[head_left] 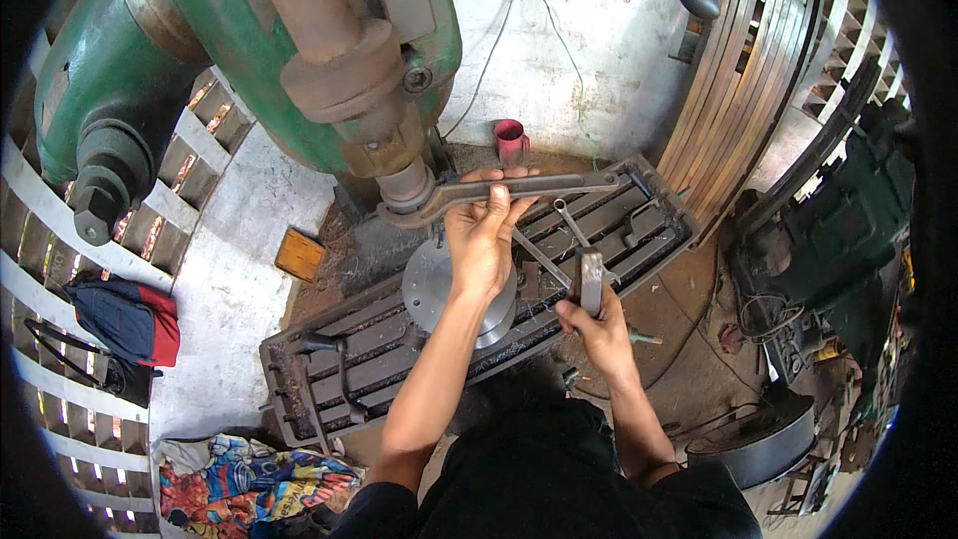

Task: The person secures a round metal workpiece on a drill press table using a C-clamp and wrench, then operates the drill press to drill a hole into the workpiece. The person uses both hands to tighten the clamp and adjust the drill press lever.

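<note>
My left hand (483, 233) grips the handle of a long dark spanner (555, 185) whose ring end sits around the rusty spindle nose (406, 184) of a green drilling machine (249, 50). Lower and to the right, my right hand (596, 323) is closed on a short grey metal tool (591, 279) held upright above the machine's slotted table (389, 359). A round grey metal disc (431, 285) lies on that table under my left forearm. Loose open-ended spanners (572, 223) rest in the table slots between my hands.
A red cup (510, 139) stands by the whitewashed wall. Curved steel strips (743, 70) lean at the right, with dark machinery (848, 230) beyond. A small wooden block (299, 255), a blue-red bag (130, 319) and colourful cloth (249, 484) lie on the floor at left.
</note>
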A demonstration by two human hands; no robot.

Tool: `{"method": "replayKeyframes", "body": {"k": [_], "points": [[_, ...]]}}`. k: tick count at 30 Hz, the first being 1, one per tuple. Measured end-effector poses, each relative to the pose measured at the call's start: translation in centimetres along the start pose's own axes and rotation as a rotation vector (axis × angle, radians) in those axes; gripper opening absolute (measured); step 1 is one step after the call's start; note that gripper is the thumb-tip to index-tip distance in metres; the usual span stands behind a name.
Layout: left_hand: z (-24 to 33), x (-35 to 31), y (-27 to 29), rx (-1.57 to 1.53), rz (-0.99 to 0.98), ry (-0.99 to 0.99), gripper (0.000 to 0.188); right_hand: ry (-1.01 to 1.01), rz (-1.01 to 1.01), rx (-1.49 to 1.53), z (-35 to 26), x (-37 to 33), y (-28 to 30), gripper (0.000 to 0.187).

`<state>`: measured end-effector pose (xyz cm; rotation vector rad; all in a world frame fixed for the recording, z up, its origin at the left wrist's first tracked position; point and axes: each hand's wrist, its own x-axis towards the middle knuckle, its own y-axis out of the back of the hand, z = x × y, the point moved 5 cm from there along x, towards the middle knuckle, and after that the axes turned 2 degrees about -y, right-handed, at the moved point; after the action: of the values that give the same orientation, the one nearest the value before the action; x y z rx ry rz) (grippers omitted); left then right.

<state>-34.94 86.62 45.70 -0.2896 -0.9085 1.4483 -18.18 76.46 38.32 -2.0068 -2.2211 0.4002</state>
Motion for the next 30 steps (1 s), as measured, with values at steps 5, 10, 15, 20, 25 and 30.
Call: {"method": "replayKeyframes", "body": {"k": [5,10,15,20,25,30], "points": [[0.0,-0.2,-0.1,0.017,0.028,-0.004,0.023,0.638,0.148,-0.292,-3.9,1.6,-0.1,0.015],[0.0,-0.1,-0.3,0.026,0.015,-0.021,0.023,0.322,0.225,-0.141,-5.5,7.9,0.0,0.021],[-0.4,0.0,0.0,0.032,0.066,-0.004,0.023,0.979,0.166,-0.521,-8.4,4.9,-0.8,0.02],[-0.5,0.2,-0.2,0.012,0.043,-0.022,0.022,0.44,0.375,-0.358,-5.9,8.8,1.3,0.018],[-0.8,0.8,-0.2,-0.037,0.082,-0.056,0.019,1.348,0.029,-0.159,-7.6,8.1,0.7,0.016],[-1.0,1.7,0.0,-0.04,0.128,-0.051,0.016,0.552,0.193,-0.136,-4.5,14.4,3.0,0.017]]}}
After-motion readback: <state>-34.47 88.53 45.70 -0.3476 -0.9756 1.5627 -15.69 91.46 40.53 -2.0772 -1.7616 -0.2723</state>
